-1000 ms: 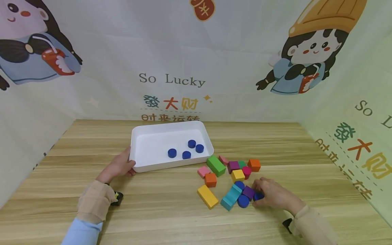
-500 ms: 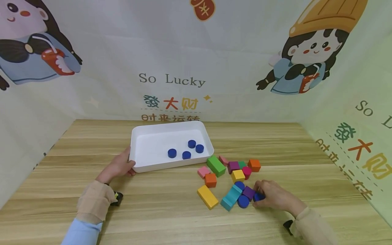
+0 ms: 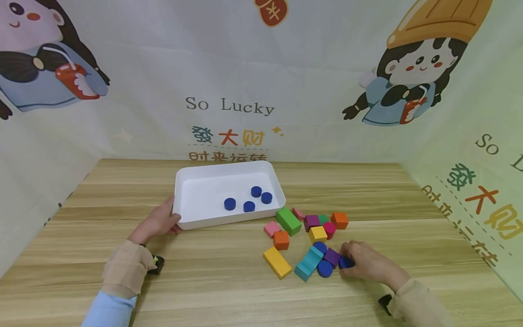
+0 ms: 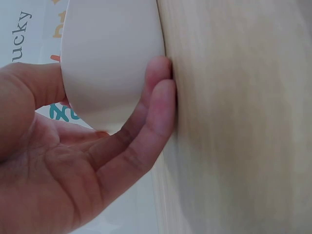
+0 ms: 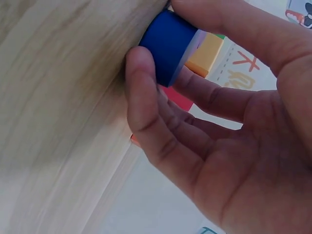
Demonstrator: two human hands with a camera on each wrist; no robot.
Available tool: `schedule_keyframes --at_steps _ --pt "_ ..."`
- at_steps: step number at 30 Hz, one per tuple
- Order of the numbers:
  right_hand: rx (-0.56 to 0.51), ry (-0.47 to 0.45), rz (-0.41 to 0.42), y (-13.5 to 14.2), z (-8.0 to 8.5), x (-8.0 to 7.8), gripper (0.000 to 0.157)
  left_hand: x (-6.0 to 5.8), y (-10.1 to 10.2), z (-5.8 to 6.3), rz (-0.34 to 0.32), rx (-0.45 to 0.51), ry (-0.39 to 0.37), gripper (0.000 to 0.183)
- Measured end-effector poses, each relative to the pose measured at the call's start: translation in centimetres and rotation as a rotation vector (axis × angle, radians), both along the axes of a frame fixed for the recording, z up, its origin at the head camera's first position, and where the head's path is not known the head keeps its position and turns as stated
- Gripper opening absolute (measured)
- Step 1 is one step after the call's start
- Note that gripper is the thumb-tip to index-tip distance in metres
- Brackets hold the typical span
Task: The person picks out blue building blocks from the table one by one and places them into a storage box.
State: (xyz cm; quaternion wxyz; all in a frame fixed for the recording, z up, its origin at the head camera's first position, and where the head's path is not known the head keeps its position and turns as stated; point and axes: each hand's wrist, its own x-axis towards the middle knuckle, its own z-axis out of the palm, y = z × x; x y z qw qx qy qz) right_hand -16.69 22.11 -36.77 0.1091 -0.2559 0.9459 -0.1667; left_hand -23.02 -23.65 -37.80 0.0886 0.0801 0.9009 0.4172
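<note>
My left hand [image 3: 158, 221] grips the near left corner of a white tray [image 3: 216, 221]. In the left wrist view the thumb is over the tray's rim and curled fingers [image 4: 158, 109] lie against its outer wall, close to the table. Several blue round blocks [image 3: 230, 204] lie in the tray. My right hand [image 3: 369, 263] pinches another blue round block [image 5: 170, 44] between thumb and fingers, down at the table. Just left of that hand are a purple cube [image 3: 332, 257], a blue round block [image 3: 324, 269] lying flat and a teal stepped block [image 3: 309, 264].
Between tray and right hand lie a green block [image 3: 288, 221], a yellow cube [image 3: 317, 234], a long yellow block [image 3: 277, 262], orange cubes [image 3: 281, 240], pink pieces [image 3: 271, 229] and a red round block [image 3: 329, 230]. A printed cloth [image 3: 310, 91] hangs behind the wooden table [image 3: 204, 281].
The right hand and its blue round block have shifted very slightly right, a little away from the purple cube. My left hand and the tray have stayed put.
</note>
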Motion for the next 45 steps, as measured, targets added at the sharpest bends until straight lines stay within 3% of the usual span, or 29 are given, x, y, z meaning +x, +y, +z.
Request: schedule_keyframes --at_steps 7,17,32,45 --pt "0.012 0.019 0.0 0.1 0.7 -0.3 0.023 -0.1 -0.1 0.0 0.002 -0.009 -0.008 0.05" --pt "-0.009 0.041 0.014 -1.2 2.8 -1.0 0.023 0.0 -0.3 0.0 -0.003 -0.014 -0.006 0.05" --pt "-0.082 0.111 0.11 -5.1 4.1 -4.3 0.025 0.1 -0.1 0.2 0.003 -0.003 -0.007 0.05" --pt "-0.091 -0.02 0.051 -9.4 5.0 -6.8 0.029 -0.1 0.0 0.1 0.008 -0.014 -0.007 0.049"
